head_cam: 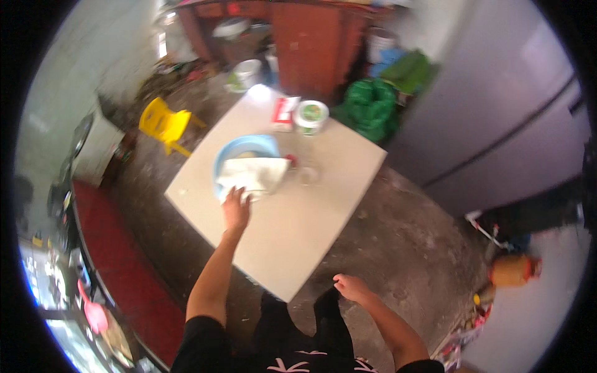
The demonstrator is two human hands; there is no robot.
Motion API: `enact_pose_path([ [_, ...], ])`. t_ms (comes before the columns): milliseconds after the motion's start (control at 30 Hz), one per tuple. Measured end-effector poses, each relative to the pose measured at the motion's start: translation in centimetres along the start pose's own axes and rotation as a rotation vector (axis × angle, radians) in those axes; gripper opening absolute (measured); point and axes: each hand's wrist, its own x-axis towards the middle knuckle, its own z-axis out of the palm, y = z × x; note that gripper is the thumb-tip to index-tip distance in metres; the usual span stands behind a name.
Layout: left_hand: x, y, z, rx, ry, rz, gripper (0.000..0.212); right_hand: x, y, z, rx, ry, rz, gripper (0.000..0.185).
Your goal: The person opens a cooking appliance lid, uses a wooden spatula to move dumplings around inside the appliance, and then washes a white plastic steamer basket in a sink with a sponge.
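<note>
My left hand [237, 212] reaches over the pale table [298, 233], its fingers at the near edge of a white cloth [254, 175]. That cloth lies draped over part of a light blue plastic basin [224, 156]; what is in the basin is mostly hidden. Whether the fingers grip the cloth or only touch it cannot be told. Low in front of my right thigh hangs my right hand [352, 286], its fingers curled, with nothing visible in it. Beyond the basin stand a white lidded tub [311, 116] and a red and white packet [283, 113]. A small red thing [292, 161] sits beside the cloth.
A yellow child's chair [168, 123] stands left of the table. Behind are a reddish wooden cabinet [305, 46] and a green plastic bag [372, 107]. A large grey refrigerator [494, 107] rises at the right. Along the left runs a red-fronted counter [126, 261] holding a pink ladle-like utensil [94, 314].
</note>
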Motion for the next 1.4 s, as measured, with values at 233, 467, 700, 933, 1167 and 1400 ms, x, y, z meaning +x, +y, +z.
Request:
enact_pose_path([
  [233,-13.0,14.1,3.0,-0.408,-0.139,-0.083,0.041,-6.0,13.7,-4.8,-0.398,-0.242,0.000,0.027],
  [467,-25.3,26.9,2.7,-0.463,-0.578,0.080,0.033,-9.9,21.7,-4.9,-0.326,0.169,0.046,0.023],
  [700,-29.6,23.6,1.7,-0.314,-0.464,0.052,0.020,-6.2,13.9,-1.4,-0.232,-0.088,-0.153,0.022],
  [933,-32.6,22.0,-3.5,-0.467,0.016,-0.202,0.022,-1.4,5.4,0.0,-0.207,-0.300,-0.365,0.021],
  [1167,-46.8,15.8,-10.8,-0.374,0.259,-0.754,0.027,-3.1,-7.7,9.1,-0.580,-0.557,-0.765,0.021],
  [1400,-65.7,13.2,-17.5,-0.150,0.556,-1.144,0.030,-13.1,-17.0,24.5,-0.598,-0.961,-1.046,0.022],
])
